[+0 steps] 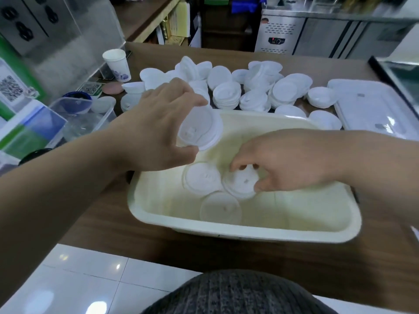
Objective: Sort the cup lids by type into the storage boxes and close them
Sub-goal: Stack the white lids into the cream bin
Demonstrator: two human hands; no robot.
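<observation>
L hand point(163, 125) grips lid stack point(200, 130) mid-frame, prob. collecting one type; R hand point(292, 164) fingers pinch lid point(240, 183) in tub point(226, 231).

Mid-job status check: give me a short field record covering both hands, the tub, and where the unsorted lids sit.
left hand: grips held lids, seemingly a few nested, above the tub
right hand: pinches pinched lid lying in the tub
tub: cream, open, on the counter
loose lids: two more inside the tub
lid piles: white, on the counter beyond the tub
flat cover: right of the piles
clear box: left of the tub, open
paper cup: upright, far left
</observation>
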